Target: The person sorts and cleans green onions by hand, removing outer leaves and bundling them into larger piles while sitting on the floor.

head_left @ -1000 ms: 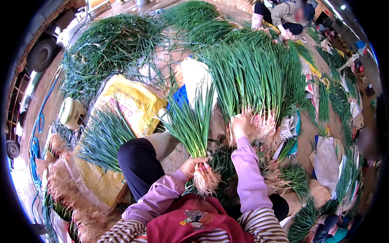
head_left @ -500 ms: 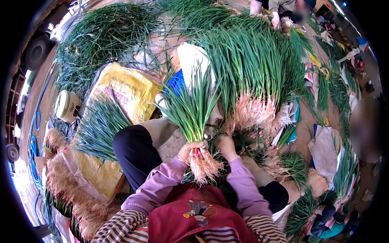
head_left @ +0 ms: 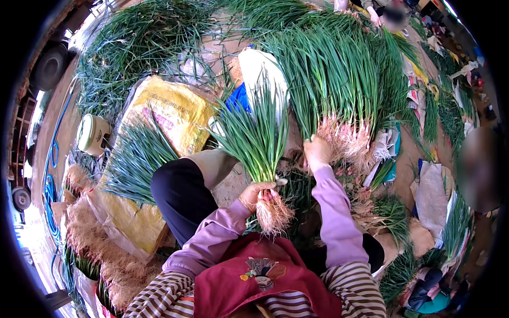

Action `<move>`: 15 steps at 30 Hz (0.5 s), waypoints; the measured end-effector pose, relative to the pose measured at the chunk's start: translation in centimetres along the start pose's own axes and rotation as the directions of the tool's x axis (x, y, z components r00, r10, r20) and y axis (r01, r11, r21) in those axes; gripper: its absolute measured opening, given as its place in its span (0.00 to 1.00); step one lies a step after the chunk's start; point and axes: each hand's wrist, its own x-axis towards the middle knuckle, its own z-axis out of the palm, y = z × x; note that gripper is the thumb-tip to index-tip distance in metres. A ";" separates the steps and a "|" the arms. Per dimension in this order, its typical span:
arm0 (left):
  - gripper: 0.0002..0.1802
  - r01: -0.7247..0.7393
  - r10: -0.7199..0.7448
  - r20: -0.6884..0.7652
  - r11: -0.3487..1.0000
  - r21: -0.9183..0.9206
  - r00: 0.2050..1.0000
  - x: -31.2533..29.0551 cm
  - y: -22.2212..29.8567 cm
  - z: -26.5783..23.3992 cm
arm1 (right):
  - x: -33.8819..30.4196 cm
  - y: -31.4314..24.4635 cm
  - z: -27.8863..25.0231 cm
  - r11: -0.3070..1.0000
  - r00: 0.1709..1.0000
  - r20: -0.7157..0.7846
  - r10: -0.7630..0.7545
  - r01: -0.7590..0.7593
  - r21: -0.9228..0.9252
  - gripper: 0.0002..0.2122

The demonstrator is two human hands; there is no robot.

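A bunch of green onions [head_left: 254, 143] stands upright in front of me, pale roots hanging down over my apron. My left hand [head_left: 255, 195] is wrapped round it just above the roots. To the right, my right hand [head_left: 317, 152] is closed at the near left edge of a big pile of green onions [head_left: 334, 79], against their root ends. The fingertips of that hand are hidden, so what it grips cannot be made out.
A yellow sack [head_left: 175, 114] lies at the left, with more green onions [head_left: 138, 164] beside it. Farther left stands a pale bucket [head_left: 91, 135]. Rooty bundles [head_left: 106, 249] line the lower left. Another person's hand [head_left: 374, 16] shows at the top right.
My right hand has moved up and right, from beside the held bunch to the pile's roots. The left hand and its bunch have shifted slightly right in view.
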 end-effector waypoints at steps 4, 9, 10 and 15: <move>0.11 0.156 -0.152 -0.047 0.984 0.084 0.987 0.7 -0.6 0.0 | -7.1 -0.7 -2.7 0.818 0.937 0.335 0.104 -0.272 0.507 0.08; 0.09 0.142 -0.121 -0.142 0.978 0.154 0.983 1.4 -1.5 -1.3 | -11.2 -2.2 -1.4 0.922 0.923 0.089 -0.375 0.362 0.137 0.11; 0.08 0.144 -0.121 -0.141 0.975 0.171 0.983 1.5 -1.5 -1.4 | -11.4 -2.3 -1.1 0.875 0.876 -0.019 -0.482 0.483 0.044 0.10; 0.07 0.161 -0.159 0.091 0.987 -0.009 0.983 0.5 -0.4 -0.5 | -11.1 -2.3 -0.4 0.809 0.934 -0.341 -0.106 0.280 0.516 0.08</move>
